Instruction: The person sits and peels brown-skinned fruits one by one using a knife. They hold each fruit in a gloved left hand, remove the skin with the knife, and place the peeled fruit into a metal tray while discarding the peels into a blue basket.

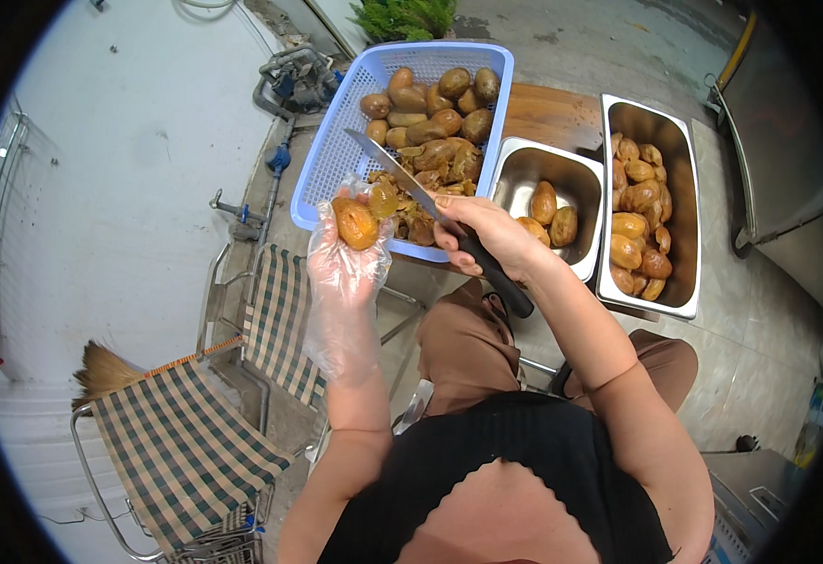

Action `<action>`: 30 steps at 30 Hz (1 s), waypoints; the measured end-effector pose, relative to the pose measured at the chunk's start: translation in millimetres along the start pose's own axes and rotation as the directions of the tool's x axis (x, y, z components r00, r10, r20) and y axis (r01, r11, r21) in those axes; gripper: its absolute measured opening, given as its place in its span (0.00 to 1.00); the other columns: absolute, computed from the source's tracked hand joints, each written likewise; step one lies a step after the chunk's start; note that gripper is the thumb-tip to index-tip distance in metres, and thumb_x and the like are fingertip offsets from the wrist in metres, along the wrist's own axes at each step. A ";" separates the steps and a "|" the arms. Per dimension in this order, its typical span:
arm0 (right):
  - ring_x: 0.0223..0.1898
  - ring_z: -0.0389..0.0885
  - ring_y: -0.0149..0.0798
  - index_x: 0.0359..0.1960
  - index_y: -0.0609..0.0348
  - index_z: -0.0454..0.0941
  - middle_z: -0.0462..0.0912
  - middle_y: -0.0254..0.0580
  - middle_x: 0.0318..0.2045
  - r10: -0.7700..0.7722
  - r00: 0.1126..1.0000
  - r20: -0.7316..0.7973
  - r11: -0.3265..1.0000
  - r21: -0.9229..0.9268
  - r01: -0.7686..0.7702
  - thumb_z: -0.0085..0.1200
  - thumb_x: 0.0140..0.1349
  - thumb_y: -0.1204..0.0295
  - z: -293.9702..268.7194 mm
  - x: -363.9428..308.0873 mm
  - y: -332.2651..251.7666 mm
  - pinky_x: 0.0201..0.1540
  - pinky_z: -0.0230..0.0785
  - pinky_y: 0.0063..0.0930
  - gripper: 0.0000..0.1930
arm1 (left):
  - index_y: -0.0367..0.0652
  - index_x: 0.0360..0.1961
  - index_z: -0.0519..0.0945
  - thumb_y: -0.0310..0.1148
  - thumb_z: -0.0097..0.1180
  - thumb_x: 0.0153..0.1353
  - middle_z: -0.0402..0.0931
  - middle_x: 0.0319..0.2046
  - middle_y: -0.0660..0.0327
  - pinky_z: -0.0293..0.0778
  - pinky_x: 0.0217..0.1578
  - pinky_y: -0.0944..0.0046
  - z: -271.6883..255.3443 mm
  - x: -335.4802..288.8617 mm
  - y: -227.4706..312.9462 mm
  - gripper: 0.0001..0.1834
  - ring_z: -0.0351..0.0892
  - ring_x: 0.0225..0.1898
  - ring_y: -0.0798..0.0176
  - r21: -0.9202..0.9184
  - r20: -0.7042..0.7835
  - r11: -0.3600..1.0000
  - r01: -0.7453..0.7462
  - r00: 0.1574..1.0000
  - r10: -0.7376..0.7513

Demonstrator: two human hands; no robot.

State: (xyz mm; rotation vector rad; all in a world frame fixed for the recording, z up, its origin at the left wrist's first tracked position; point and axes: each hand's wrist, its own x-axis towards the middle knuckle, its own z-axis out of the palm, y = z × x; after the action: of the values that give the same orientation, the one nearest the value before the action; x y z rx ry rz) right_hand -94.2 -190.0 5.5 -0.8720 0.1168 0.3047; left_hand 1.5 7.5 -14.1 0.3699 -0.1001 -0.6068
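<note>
My left hand (pixel 348 258), in a clear plastic glove, holds a glossy amber-brown oval fruit (pixel 356 225) in its palm. A paler yellowish piece (pixel 383 199) sits at its upper right, by the fingers; whether it is attached I cannot tell. My bare right hand (pixel 486 230) is closed around the black handle of a kitchen knife (pixel 402 177). The blade slants up and left over a blue plastic basket (pixel 334 141), apart from the fruit. Whole brown fruits (pixel 454 83) fill the basket's far half, with peel scraps (pixel 411 202) in the near half.
Right of the basket, a small square steel pan (pixel 517 167) holds three peeled fruits (pixel 543 201). Beyond it stands a long steel pan (pixel 684 207) with several more. All rest on a wooden table (pixel 548 115). Checkered folding chairs (pixel 181 442) and a broom (pixel 106 374) are at my left.
</note>
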 end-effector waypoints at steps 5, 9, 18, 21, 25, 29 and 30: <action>0.16 0.66 0.23 0.68 0.50 0.54 0.67 0.29 0.21 -0.047 0.992 0.116 0.998 0.042 0.042 0.40 0.68 0.63 9.0 1.7 6.7 0.13 0.56 0.15 0.26 | 0.34 0.58 0.63 0.34 0.41 0.68 0.67 0.54 0.46 0.66 0.56 0.43 0.9 1.1 -9.0 0.21 0.67 0.57 0.50 -0.005 -0.042 1.000 -0.027 0.999 0.027; 0.16 0.65 0.24 0.68 0.53 0.54 0.66 0.30 0.21 -0.076 0.996 0.039 0.990 -0.114 0.080 0.39 0.69 0.63 12.7 1.4 5.6 0.14 0.56 0.15 0.26 | 0.34 0.59 0.62 0.34 0.41 0.68 0.67 0.55 0.48 0.67 0.56 0.44 11.5 1.3 -12.1 0.22 0.67 0.57 0.49 0.038 -0.100 0.998 -0.046 0.994 0.050; 0.14 0.65 0.23 0.66 0.58 0.56 0.64 0.27 0.17 -0.189 0.980 -0.068 0.956 -0.240 0.167 0.39 0.69 0.64 8.8 2.8 6.7 0.13 0.57 0.17 0.26 | 0.33 0.57 0.64 0.36 0.42 0.68 0.70 0.52 0.46 0.64 0.56 0.40 1.8 0.9 -1.9 0.22 0.68 0.57 0.47 -0.124 0.067 0.987 0.105 0.993 -0.098; 0.13 0.64 0.23 0.66 0.59 0.57 0.64 0.27 0.16 -0.212 0.974 -0.075 0.949 -0.253 0.187 0.40 0.69 0.64 4.5 5.7 9.8 0.13 0.57 0.18 0.25 | 0.33 0.57 0.65 0.37 0.40 0.68 0.70 0.52 0.46 0.62 0.56 0.37 3.8 0.8 -2.8 0.22 0.68 0.56 0.47 -0.139 0.048 0.984 0.112 0.993 -0.106; 0.13 0.63 0.22 0.66 0.60 0.57 0.65 0.27 0.15 -0.263 0.960 -0.096 0.914 -0.344 0.216 0.39 0.69 0.65 -1.3 10.0 12.9 0.14 0.56 0.18 0.25 | 0.36 0.57 0.65 0.39 0.44 0.67 0.69 0.51 0.49 0.62 0.56 0.37 4.6 -0.2 -2.9 0.23 0.66 0.56 0.48 -0.063 0.024 0.994 0.092 0.996 -0.091; 0.13 0.62 0.22 0.65 0.61 0.58 0.65 0.26 0.14 -0.265 0.955 -0.132 0.922 -0.324 0.211 0.40 0.69 0.64 1.8 5.9 7.1 0.14 0.56 0.18 0.25 | 0.35 0.58 0.63 0.43 0.39 0.69 0.68 0.52 0.48 0.58 0.58 0.36 3.6 -0.9 3.7 0.24 0.64 0.58 0.48 -0.193 0.107 0.969 0.157 0.984 -0.139; 0.13 0.62 0.23 0.65 0.61 0.57 0.65 0.27 0.14 -0.257 0.957 -0.135 0.927 -0.312 0.205 0.40 0.69 0.63 1.6 6.1 6.6 0.14 0.56 0.18 0.26 | 0.35 0.59 0.62 0.43 0.38 0.69 0.67 0.53 0.47 0.56 0.59 0.36 3.0 -1.3 5.7 0.25 0.62 0.60 0.47 -0.222 0.115 0.962 0.157 0.984 -0.134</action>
State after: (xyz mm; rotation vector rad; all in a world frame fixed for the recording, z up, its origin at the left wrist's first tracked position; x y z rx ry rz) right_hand -90.5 -183.5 0.4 -1.1992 0.1303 0.0206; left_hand 2.9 11.6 -9.2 0.1218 -0.0964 -0.7748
